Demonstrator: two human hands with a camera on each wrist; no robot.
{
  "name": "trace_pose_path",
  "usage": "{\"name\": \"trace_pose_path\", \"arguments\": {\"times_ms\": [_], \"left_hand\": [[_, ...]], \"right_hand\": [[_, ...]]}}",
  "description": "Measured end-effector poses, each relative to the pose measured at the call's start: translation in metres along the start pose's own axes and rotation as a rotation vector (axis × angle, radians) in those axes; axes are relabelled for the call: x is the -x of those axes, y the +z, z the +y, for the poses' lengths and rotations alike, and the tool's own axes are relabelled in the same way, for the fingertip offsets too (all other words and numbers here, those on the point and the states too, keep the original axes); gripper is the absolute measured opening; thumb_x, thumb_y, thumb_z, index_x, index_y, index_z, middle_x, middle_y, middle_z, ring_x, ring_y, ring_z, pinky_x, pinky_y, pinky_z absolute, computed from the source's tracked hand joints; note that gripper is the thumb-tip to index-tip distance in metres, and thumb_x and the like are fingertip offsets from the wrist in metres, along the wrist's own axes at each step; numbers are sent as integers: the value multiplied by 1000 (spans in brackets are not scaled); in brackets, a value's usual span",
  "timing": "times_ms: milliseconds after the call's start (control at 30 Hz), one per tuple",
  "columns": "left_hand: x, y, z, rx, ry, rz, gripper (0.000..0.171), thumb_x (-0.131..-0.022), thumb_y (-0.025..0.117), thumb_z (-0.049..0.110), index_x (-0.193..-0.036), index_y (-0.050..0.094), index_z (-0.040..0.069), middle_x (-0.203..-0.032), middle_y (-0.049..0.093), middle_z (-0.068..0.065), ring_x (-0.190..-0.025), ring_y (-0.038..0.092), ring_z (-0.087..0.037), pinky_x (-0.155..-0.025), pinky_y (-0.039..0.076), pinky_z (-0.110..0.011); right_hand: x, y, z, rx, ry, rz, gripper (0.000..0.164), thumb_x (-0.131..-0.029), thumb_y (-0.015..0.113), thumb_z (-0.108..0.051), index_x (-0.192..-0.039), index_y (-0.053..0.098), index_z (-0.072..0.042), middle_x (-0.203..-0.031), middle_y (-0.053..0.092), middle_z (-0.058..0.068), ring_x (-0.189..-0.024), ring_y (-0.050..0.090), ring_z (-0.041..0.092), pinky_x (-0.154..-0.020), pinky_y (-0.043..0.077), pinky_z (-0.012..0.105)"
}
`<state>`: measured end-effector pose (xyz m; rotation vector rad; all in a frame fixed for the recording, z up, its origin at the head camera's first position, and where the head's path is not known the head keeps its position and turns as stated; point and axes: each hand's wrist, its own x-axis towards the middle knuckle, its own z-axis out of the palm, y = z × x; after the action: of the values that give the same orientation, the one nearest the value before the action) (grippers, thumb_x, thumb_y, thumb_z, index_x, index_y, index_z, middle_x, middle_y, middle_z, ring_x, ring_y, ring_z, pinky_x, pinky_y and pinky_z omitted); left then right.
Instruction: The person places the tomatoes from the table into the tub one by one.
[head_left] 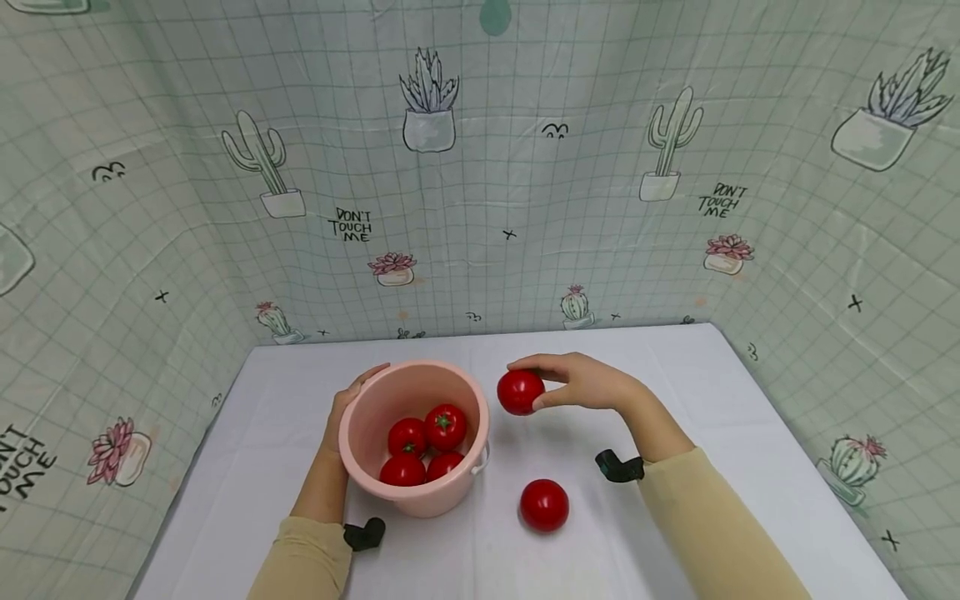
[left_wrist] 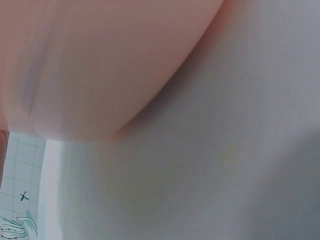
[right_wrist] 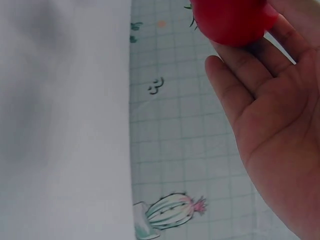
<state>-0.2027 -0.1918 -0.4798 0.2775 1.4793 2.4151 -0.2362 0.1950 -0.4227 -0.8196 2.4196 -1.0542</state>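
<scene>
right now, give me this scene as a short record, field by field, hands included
left hand: touches the outside of the bucket's left side; fingers mostly hidden
right hand: holds a red tomato between thumb and fingers
held tomato: outside the bucket, to its right
bucket: pink, upright, on the white table
tomatoes in bucket: four visible
loose tomato: one, on the white table, right of the bucket
backdrop: pale green grid with potted-plant drawings
</scene>
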Motion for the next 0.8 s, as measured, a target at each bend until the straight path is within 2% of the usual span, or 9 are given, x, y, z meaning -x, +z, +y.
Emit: {"name": "trace_pose_path", "arguments": {"times_ms": [67, 200, 467, 633, 800], "left_hand": [[0, 0, 0, -1, -2, -2, 51, -99, 25, 29, -140, 55, 25, -128, 66, 11, -120, 58, -12, -105, 48, -33], [0, 0, 0, -6, -6, 3, 50, -99, 23, 29, -132, 60, 32, -128, 66, 12, -120, 58, -11, -105, 47, -32], [0, 2, 3, 1, -22, 23, 51, -99, 24, 29, -137, 57, 28, -126, 67, 13, -119, 58, -10, -106, 47, -32], [0, 2, 3, -26, -40, 39, 50, -98, 24, 30, -136, 57, 30, -126, 66, 13, -120, 57, -11, -106, 47, -33], [1, 1, 2, -30, -38, 44, 55, -98, 24, 29, -149, 41, 18, -126, 66, 12, -120, 57, -11, -106, 47, -35]], "right_hand": [[-5, -4, -5, 3, -11, -3, 58, -86, 74, -42, -140, 53, -38, -141, 55, -16, -135, 50, 18, -110, 42, 49], [-12, -11, -15, -14, -7, -10, 58, -85, 74, -43, -139, 53, -40, -140, 56, -17, -137, 48, 17, -112, 41, 47], [-27, -19, -38, -100, -46, -39, 57, -84, 76, -40, -136, 55, -41, -144, 53, -14, -141, 44, 17, -113, 40, 45], [-39, -19, -50, -100, -41, -75, 55, -84, 76, -42, -135, 55, -44, -142, 53, -17, -141, 44, 17, -109, 44, 44], [-53, -16, -59, -107, -86, -132, 56, -85, 76, -38, -136, 55, -40, -140, 55, -14, -138, 47, 18, -108, 46, 43]]}}
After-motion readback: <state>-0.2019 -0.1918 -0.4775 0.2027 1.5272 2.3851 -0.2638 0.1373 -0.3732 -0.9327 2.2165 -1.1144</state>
